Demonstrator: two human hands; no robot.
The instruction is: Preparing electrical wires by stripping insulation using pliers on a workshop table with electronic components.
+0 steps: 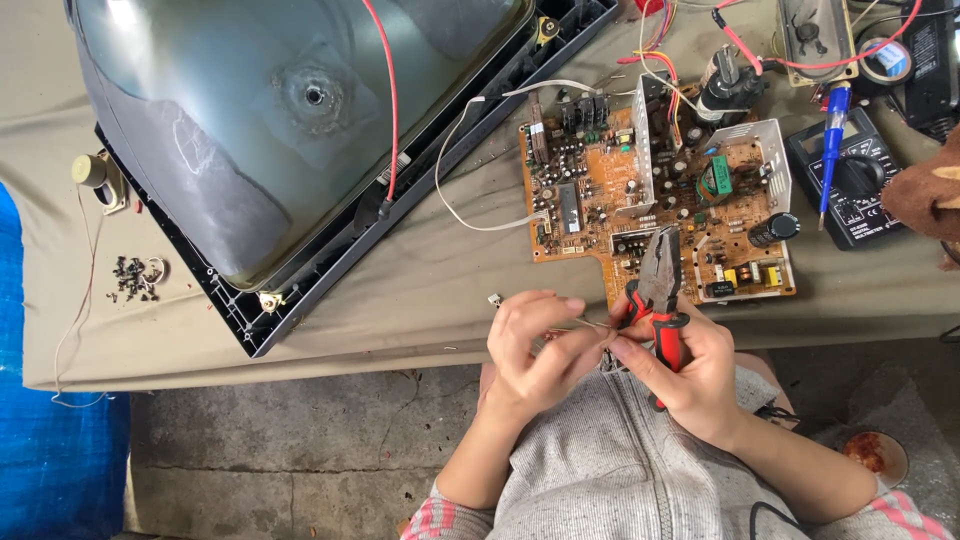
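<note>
Both hands at the near edge of a cloth-covered tabletop (pixel 300 330), working a thin wire with pliers.

The right hand (pixel 690 375) is closed around the red-and-black handles of a pair of combination pliers (pixel 660 290), whose jaws point away from the person and lie over the near edge of an orange circuit board (pixel 620 195). The left hand (pixel 535 345) pinches a thin wire (pixel 590 323) between thumb and fingertips; the wire runs across to the right hand, just below the tabletop edge. Behind the board lie a black multimeter (pixel 850 180) with a blue screwdriver (pixel 832 140) across it. A large grey picture tube (pixel 250 120) rests face down in its black frame at left, with small dark screws (pixel 135 278) beside it.
</note>
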